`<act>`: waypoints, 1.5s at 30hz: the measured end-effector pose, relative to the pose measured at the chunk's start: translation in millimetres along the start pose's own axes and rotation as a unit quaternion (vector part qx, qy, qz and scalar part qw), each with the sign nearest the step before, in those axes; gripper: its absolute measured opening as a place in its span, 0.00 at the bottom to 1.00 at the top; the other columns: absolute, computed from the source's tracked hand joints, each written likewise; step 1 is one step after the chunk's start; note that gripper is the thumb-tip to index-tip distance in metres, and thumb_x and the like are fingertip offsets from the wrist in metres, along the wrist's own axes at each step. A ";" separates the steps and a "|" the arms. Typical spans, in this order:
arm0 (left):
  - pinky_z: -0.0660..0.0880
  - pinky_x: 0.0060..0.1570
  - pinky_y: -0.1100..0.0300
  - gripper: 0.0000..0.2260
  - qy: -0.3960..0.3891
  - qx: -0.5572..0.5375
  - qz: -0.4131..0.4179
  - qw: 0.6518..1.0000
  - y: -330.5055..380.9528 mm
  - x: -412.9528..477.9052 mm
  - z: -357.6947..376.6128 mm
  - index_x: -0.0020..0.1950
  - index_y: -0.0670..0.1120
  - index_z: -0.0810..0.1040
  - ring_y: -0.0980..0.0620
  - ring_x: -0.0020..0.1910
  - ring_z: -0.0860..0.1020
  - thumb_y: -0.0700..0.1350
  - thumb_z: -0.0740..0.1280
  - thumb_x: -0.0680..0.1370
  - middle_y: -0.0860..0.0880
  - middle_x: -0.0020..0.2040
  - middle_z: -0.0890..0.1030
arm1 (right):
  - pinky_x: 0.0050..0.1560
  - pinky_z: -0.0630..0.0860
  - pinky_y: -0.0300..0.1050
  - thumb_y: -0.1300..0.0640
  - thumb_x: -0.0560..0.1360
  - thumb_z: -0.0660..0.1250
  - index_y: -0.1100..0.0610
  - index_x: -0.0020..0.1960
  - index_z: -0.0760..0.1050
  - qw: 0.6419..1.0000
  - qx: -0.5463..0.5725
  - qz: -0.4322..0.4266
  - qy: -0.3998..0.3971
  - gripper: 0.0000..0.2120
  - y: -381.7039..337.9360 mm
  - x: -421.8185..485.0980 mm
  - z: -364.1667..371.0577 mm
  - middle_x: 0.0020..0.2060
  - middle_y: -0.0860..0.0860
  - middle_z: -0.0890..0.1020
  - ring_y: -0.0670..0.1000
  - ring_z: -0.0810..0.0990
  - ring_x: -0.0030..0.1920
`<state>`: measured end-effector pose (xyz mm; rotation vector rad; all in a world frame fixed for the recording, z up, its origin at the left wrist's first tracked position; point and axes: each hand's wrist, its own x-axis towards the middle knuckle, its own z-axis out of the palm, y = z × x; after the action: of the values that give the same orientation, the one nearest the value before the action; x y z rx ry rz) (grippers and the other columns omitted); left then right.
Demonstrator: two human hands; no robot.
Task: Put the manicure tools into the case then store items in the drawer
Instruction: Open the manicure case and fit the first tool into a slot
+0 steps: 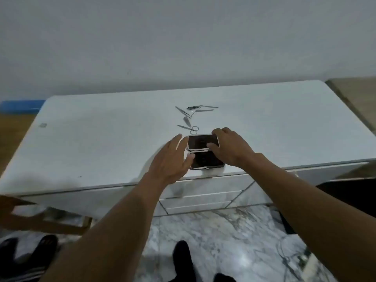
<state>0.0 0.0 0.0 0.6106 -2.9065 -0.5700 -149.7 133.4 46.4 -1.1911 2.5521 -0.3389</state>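
Two dark halves of the case (204, 151) lie open flat at the centre of the frame, near the front edge of the white dresser top (101, 139); its metal-edged shell looks rigid and light, probably slick, so a grip across the rims should serve better than the smooth faces; the right hand (227, 147) grasps the far half, fingers over its far edge and thumb on the inner face; the left hand (173, 157) is spread and released, fingertips just touching the near half's left edge; just above the case, the manicure tools (191, 117) lie scattered, scissors (190, 128) nearest; thin, stiff steel, likely slippery, best pinched mid-shaft; drawers (203, 198) sit closed below, lower centre.
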 end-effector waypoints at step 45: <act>0.60 0.71 0.58 0.27 0.062 -0.035 0.064 0.995 -26.9 16.7 36.3 0.71 0.43 0.69 0.50 0.70 0.67 0.58 0.59 0.78 0.46 0.70 0.71 | 0.52 0.74 0.51 0.55 0.78 0.59 0.60 0.59 0.73 0.998 -0.037 0.025 0.046 0.13 -49.4 140.3 31.9 0.57 0.57 0.78 0.61 0.76 0.58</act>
<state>-12.3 -17.5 -43.2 0.4314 -2.7722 -0.5916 -188.8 -8.9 9.4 -1.1600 2.6902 -0.2958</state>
